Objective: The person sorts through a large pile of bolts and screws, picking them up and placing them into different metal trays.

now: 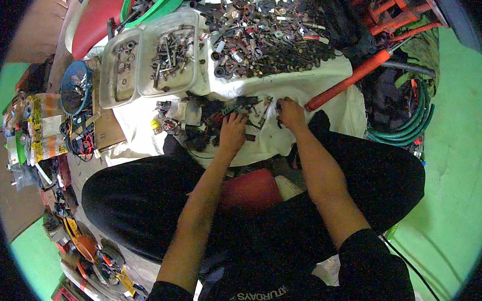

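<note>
My left hand [233, 131] rests palm down on a loose pile of dark small parts [199, 136], its fingers apart and touching the pile. To its right, my right hand [292, 115] hovers low over the white cloth [273, 143] with its fingers drawn together. A small dark piece shows at those fingertips, too small to name. Several thin metal pieces [260, 117] lie between the two hands. A clear plastic bag [187, 113] and a small yellow part [156, 125] sit at the pile's left side.
Beyond my hands, a dense spread of small mixed parts [268, 37] covers the cloth. Two clear plastic tubs [142, 60] hold bolts and rings. A red cylindrical tool [352, 79] lies at the right, near a coiled green hose [408, 125]. A blue basket [76, 88] stands left.
</note>
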`<state>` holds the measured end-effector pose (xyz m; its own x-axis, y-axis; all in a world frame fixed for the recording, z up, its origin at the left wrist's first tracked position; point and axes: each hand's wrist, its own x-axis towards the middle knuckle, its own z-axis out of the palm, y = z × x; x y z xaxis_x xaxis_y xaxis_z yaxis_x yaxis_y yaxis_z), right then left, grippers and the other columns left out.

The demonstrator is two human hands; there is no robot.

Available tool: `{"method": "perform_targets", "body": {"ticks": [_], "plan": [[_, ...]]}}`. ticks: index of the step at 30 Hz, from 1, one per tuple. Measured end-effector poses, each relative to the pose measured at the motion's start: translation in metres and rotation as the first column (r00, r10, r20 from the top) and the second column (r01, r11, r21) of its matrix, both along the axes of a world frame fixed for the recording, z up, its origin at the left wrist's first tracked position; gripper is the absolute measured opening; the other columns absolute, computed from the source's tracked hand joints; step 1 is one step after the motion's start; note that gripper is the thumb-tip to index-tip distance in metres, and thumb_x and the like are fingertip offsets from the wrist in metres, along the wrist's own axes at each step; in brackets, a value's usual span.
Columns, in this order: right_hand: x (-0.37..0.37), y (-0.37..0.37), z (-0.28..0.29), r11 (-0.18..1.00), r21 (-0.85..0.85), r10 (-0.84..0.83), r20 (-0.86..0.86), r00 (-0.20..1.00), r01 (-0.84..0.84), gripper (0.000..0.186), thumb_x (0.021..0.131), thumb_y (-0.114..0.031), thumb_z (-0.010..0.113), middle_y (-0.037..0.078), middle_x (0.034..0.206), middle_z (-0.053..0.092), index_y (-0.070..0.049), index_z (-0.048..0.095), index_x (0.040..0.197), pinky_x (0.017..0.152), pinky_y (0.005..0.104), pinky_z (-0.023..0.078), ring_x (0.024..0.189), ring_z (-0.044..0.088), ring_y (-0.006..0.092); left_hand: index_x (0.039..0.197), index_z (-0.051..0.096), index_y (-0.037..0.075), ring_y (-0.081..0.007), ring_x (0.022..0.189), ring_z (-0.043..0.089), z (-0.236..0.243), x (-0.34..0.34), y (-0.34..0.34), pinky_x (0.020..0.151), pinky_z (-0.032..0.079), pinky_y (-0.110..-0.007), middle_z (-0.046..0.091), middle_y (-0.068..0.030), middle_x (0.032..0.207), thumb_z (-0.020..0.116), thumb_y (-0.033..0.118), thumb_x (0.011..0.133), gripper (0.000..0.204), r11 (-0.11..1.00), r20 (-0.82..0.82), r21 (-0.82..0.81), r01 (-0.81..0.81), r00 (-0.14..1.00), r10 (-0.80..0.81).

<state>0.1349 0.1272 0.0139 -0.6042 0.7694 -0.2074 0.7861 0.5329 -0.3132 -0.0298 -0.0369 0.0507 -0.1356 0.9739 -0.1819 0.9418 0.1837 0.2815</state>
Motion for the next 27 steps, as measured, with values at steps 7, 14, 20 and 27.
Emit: {"method": "perform_targets", "body": {"ticks": [7,14,20,27], "plan": [[0.0,0.015,0.02,0.947,-0.241,-0.269,-0.222,0.937,0.215,0.032,0.076,-0.024,0.065,0.018,0.084,0.064,-0.003,0.061,0.1,0.073,0.0417,0.049,0.077,0.061,0.0364,0.118,0.051,0.008,-0.0293,0.12,0.039,-0.009,0.009,-0.004,0.102,0.029,-0.049,0.048,-0.0107,0.124,0.069,0.014,0.066,0.056,1.0,0.008,0.021,0.009,1.0,-0.009],[0.023,-0.001,0.036,0.968,-0.138,-0.169,0.258,0.951,0.209,0.051,0.075,-0.04,0.066,0.021,0.094,0.063,-0.003,0.055,0.108,0.074,0.0412,0.05,0.087,0.063,0.0332,0.112,0.053,0.005,-0.0319,0.113,0.046,-0.009,0.039,0.016,0.095,0.039,-0.044,0.05,-0.0142,0.119,0.056,0.006,0.073,0.039,0.972,0.23,0.201,0.121,0.959,-0.167],[0.016,-0.039,0.031,0.978,-0.193,0.008,0.417,0.909,0.08,0.057,0.08,-0.04,0.061,0.02,0.096,0.063,-0.001,0.038,0.114,0.072,0.0418,0.051,0.087,0.063,0.0338,0.108,0.055,0.001,-0.0321,0.11,0.048,-0.03,0.058,0.006,0.091,0.044,-0.037,0.05,-0.015,0.115,0.051,0.001,0.074,0.034,0.962,0.287,0.211,0.176,0.929,-0.233],[0.006,-0.044,0.023,0.958,-0.288,0.108,0.416,0.903,0.018,0.04,0.086,-0.028,0.055,0.021,0.098,0.062,0.0,0.04,0.109,0.075,0.0433,0.05,0.088,0.062,0.0362,0.109,0.052,0.0,-0.0335,0.109,0.048,-0.031,0.055,0.002,0.09,0.045,-0.037,0.05,-0.0154,0.114,0.048,-0.004,0.073,0.036,0.98,0.432,0.196,0.04,0.893,-0.123]]}}
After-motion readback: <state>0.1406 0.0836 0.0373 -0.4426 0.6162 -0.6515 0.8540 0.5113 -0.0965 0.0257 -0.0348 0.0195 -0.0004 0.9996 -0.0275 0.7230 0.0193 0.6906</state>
